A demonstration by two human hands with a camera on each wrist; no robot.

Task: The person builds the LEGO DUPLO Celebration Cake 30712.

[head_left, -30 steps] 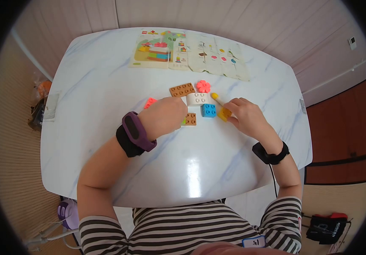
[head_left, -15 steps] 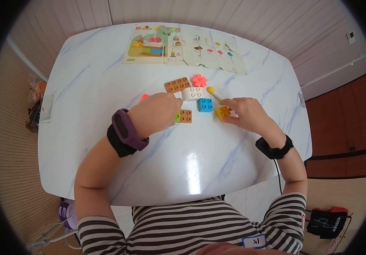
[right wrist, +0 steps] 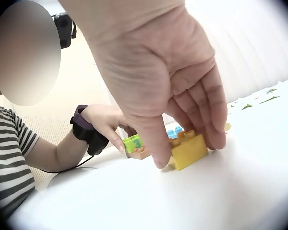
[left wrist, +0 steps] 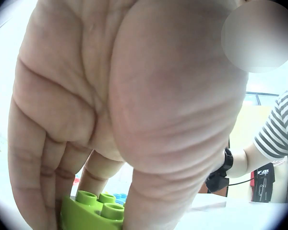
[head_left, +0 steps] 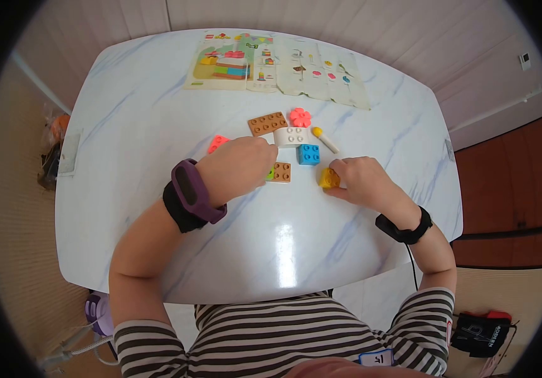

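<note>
My left hand (head_left: 239, 167) grips a light green toy brick (left wrist: 91, 215) between thumb and fingers. Under the green brick lies a brown studded plate (head_left: 282, 172), whose right end shows beside the hand. With thumb and fingertips on opposite sides, my right hand (head_left: 365, 183) pinches a yellow brick (right wrist: 191, 152) low at the tabletop. A blue brick (head_left: 308, 154) stands between the two hands. Just beyond the right hand lies a white candle piece (head_left: 327, 141) with a yellow tip.
Behind the hands are a white arched brick (head_left: 291, 137), another brown plate (head_left: 268, 124) and a pink flower piece (head_left: 300, 118). A coral brick (head_left: 218, 143) shows past the left hand. An unfolded instruction sheet (head_left: 308, 91) lies along the far edge of the marbled table (head_left: 132, 113).
My right hand has drawn toward me with the yellow brick, away from the blue brick and the candle piece, now fully in view. My left hand keeps its grip on the green brick.
</note>
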